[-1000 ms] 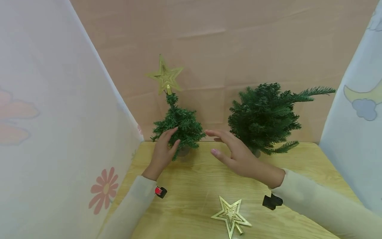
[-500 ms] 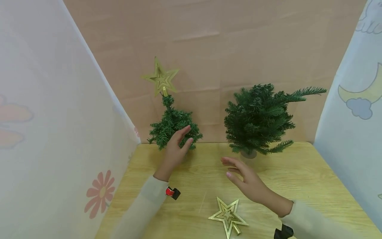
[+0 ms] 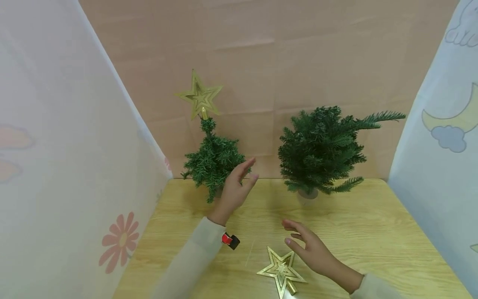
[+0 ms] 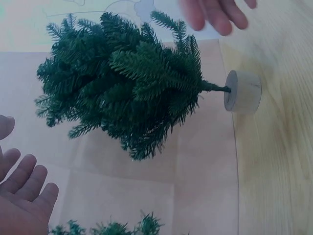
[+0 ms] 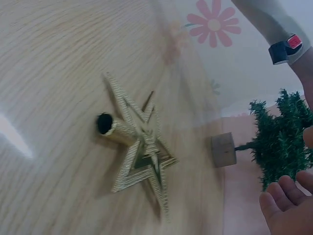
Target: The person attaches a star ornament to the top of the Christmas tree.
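My left hand (image 3: pixel 236 187) is raised with relaxed fingers, overlapping the right side of a small green artificial Christmas tree (image 3: pixel 213 162) in the head view. On that tree's tip stands a gold star topper (image 3: pixel 199 96). Nearer me, my right hand (image 3: pixel 311 247) hovers with loosely bent fingers, just right of a second gold star topper (image 3: pixel 281 270) lying on the table. This star's hollow tube (image 5: pixel 115 129) shows in the right wrist view. A fuller, bare-topped Christmas tree (image 3: pixel 319 151) stands at the back right, on a round wooden base (image 4: pixel 243 92). Neither hand holds anything.
The wooden table (image 3: pixel 179 249) meets a peach cloth backdrop (image 3: pixel 254 74) behind the trees. Patterned pale panels stand at the left (image 3: pixel 74 124) and the right (image 3: pixel 437 195). One long branch of the fuller tree reaches out toward the right panel.
My left hand has moved right across the front of the smaller tree. My right hand has drawn back toward me, from between the trees to beside the lying star. The view has shifted slightly.
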A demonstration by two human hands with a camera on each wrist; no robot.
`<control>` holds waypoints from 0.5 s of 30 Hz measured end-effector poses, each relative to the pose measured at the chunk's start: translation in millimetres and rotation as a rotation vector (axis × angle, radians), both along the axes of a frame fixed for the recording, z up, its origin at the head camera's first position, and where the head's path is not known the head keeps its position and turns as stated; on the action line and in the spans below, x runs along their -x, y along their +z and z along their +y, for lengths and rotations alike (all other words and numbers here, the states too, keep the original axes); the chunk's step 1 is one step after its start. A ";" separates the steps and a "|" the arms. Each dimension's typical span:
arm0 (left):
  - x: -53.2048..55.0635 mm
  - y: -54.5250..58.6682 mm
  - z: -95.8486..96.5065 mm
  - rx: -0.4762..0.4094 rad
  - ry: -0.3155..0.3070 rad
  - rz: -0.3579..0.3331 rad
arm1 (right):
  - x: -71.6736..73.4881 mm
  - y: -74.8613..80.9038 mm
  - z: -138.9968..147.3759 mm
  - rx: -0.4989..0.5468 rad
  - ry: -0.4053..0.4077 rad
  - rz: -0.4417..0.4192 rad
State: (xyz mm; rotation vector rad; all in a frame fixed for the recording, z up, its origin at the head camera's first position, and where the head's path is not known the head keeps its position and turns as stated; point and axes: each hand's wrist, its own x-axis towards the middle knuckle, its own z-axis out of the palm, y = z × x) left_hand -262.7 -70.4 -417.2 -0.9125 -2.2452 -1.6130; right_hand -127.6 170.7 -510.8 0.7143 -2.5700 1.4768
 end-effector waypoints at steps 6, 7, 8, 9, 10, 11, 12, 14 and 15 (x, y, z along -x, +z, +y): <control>1.5 -7.2 11.6 0.007 0.011 -0.008 | -7.8 -19.0 2.9 -0.016 -0.037 -0.043; 2.0 -8.4 12.6 0.019 0.020 -0.005 | -9.6 -21.8 3.1 -0.020 -0.037 -0.054; 2.5 -9.4 13.6 0.030 0.030 0.000 | -11.2 -24.3 3.3 -0.022 -0.038 -0.061; 3.5 -10.3 14.4 0.043 0.040 0.008 | -12.6 -26.6 3.6 -0.026 -0.039 -0.063; 4.7 -10.9 15.1 0.045 0.043 0.017 | -13.4 -28.5 3.9 -0.028 -0.041 -0.063; 6.2 -10.9 16.1 0.048 0.046 0.028 | -13.8 -30.4 4.2 -0.032 -0.046 -0.057; 8.0 -10.6 17.1 0.049 0.047 0.042 | -13.8 -31.7 4.5 -0.036 -0.052 -0.050; 11.5 -9.5 19.5 0.046 0.038 0.062 | -13.0 -34.9 5.3 -0.038 -0.069 -0.043; 12.9 -9.1 20.5 0.045 0.029 0.070 | -12.5 -36.9 5.7 -0.049 -0.074 -0.037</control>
